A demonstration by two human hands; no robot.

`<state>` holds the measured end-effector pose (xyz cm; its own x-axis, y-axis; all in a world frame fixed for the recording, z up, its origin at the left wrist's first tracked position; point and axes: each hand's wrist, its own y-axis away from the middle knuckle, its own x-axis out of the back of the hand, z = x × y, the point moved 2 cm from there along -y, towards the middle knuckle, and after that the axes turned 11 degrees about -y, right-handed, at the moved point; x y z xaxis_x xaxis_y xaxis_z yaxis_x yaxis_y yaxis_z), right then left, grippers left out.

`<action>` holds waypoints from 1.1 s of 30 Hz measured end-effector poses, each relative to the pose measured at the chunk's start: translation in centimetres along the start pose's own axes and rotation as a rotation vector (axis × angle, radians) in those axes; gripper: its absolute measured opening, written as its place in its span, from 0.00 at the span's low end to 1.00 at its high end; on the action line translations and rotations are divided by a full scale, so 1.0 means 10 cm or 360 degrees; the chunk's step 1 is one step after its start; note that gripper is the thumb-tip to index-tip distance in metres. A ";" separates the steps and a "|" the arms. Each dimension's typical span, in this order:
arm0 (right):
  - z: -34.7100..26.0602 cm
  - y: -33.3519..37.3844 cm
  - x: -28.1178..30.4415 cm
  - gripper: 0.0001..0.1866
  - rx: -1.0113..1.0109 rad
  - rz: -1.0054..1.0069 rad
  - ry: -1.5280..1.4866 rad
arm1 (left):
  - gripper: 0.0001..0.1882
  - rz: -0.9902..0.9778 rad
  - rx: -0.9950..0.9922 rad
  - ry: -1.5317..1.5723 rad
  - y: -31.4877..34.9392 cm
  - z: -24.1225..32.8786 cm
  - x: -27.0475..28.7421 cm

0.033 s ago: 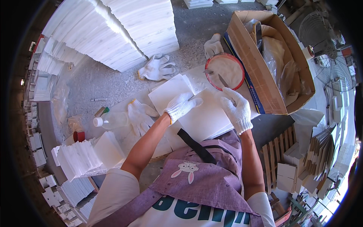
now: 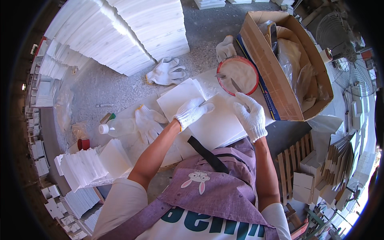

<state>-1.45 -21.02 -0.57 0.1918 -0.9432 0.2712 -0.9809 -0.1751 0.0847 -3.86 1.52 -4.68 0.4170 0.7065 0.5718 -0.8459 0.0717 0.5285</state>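
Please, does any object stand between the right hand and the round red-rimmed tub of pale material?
Nothing visible blocks the white-gloved right hand from the round red-rimmed tub; only a thin grey blade extends from the hand over the near rim.

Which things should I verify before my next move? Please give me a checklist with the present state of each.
1. White gloves worn: ok, on the left hand and the right hand.
2. Left hand on the white slabs: ok, it lies over them.
3. Slab edges aligned: not ok, they are staggered.
4. Firm grip on the pointed blade: cannot tell, its lower end is hidden by the right hand.
5. Bottle capped: ok, it lies on its side.
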 end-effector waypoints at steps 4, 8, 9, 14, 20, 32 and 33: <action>0.01 -0.01 0.00 0.23 -0.0002 -0.0002 -0.0021 | 0.31 0.0016 -0.0024 0.0012 0.01 0.01 0.00; -0.01 -0.02 0.01 0.23 0.0000 -0.0004 -0.0030 | 0.31 0.0033 -0.0021 -0.0035 -0.02 -0.02 -0.01; -0.02 -0.02 0.01 0.23 -0.0017 -0.0009 -0.0061 | 0.31 0.0037 -0.0022 -0.0037 -0.02 -0.03 -0.01; 0.02 0.00 0.03 0.27 -0.0210 -0.0068 -0.0232 | 0.31 0.0090 -0.0074 -0.0008 -0.02 -0.03 -0.02; 0.21 0.16 0.18 0.35 -0.0398 -0.0206 -0.1462 | 0.28 -0.0053 0.0002 0.0029 0.00 0.02 0.03; 0.91 0.35 0.78 0.23 -0.0329 0.0544 -0.0529 | 0.23 -0.0125 0.0002 0.0146 -0.07 -0.06 0.03; 0.91 0.33 0.77 0.24 -0.0359 0.0577 -0.0285 | 0.23 -0.0138 0.0006 0.0178 -0.08 -0.06 0.03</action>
<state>-3.52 -31.45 -6.96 -0.1906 -0.9696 0.1537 -0.9481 0.2224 0.2271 -3.32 2.11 -5.32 0.4487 0.7718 0.4506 -0.8071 0.1334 0.5752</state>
